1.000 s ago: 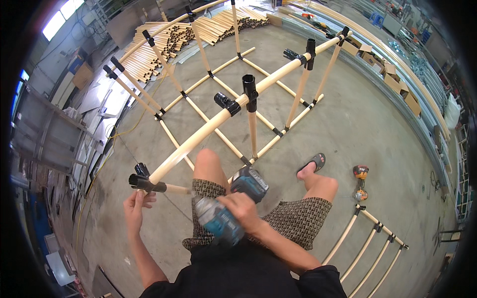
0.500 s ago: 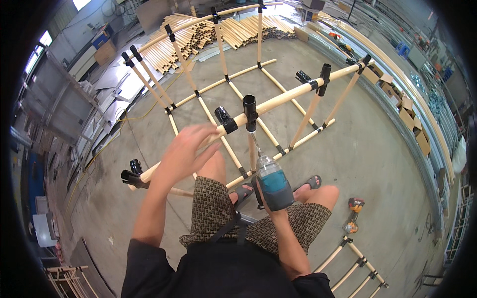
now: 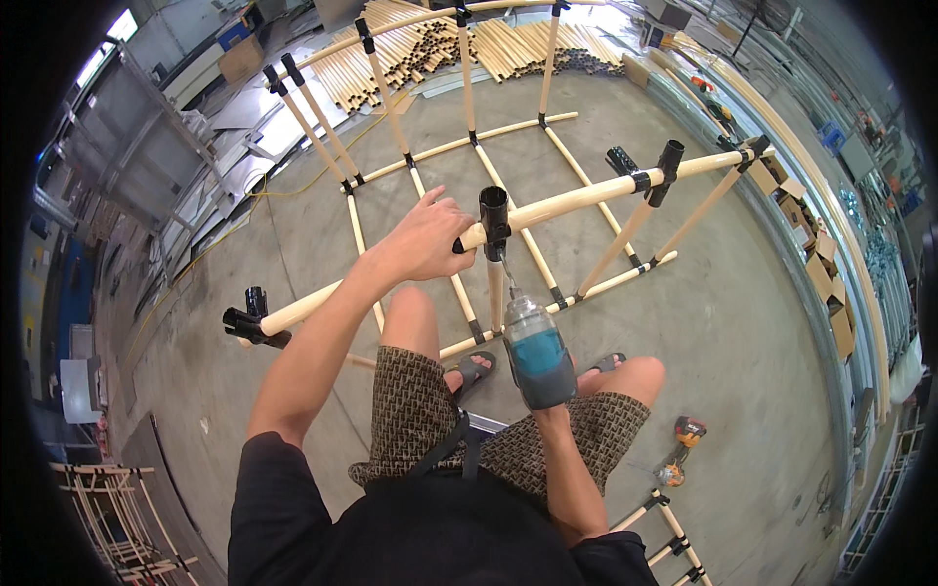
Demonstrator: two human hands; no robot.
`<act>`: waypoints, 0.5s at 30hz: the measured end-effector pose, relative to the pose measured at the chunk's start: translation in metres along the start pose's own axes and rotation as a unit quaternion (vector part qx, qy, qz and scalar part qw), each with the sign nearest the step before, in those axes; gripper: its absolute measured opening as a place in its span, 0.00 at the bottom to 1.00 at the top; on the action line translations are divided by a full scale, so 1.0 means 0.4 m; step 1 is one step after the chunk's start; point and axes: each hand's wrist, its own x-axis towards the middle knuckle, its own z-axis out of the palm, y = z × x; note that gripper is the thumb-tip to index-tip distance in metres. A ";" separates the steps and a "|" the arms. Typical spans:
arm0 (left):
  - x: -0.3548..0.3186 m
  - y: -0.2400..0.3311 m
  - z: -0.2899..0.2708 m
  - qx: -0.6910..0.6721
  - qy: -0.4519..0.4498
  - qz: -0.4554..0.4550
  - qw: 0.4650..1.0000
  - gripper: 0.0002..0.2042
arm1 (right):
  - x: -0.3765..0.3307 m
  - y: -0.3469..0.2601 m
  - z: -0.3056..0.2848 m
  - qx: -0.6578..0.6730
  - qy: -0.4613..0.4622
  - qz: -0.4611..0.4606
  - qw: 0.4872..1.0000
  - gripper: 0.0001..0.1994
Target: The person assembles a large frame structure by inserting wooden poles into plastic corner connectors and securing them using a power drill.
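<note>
My left hand (image 3: 430, 239) is closed round a black pipe joint on the upper cream pipe (image 3: 576, 202); the hand covers most of that joint. Right beside it, an upright black pipe connector (image 3: 494, 217) clamps the same pipe to a vertical post. Mostly hidden behind the tool, my right hand (image 3: 553, 418) grips a teal and black power screwdriver (image 3: 539, 361). Its long thin bit points up to the lower part of the upright connector. Another black connector (image 3: 256, 322) sits at the pipe's left end.
The pipe frame (image 3: 445, 151) spreads across the floor before me. An orange and black power tool (image 3: 681, 451) lies at lower right, near a smaller pipe frame (image 3: 674, 527). Pipes (image 3: 420, 49) are piled at the back; cardboard boxes (image 3: 816, 249) line the right side.
My left hand has moved up and right along the pipe and closed over the black joint. The view has shifted slightly; the screwdriver stays at the upright connector.
</note>
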 end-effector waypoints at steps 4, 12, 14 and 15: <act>-0.006 0.012 -0.013 -0.022 0.019 -0.011 0.999 0.20 | 0.028 -0.022 0.002 -0.049 -0.028 -0.055 0.997 0.15; -0.019 0.033 -0.013 -0.031 0.074 -0.020 0.997 0.21 | 0.042 -0.012 0.000 0.175 -0.017 0.117 0.977 0.18; -0.017 0.040 -0.010 -0.064 0.092 -0.031 0.993 0.21 | 0.051 -0.016 -0.017 0.000 -0.056 0.001 0.998 0.18; -0.018 0.042 -0.015 -0.091 0.096 -0.042 0.990 0.20 | 0.054 -0.021 -0.023 -0.085 -0.077 -0.056 0.992 0.17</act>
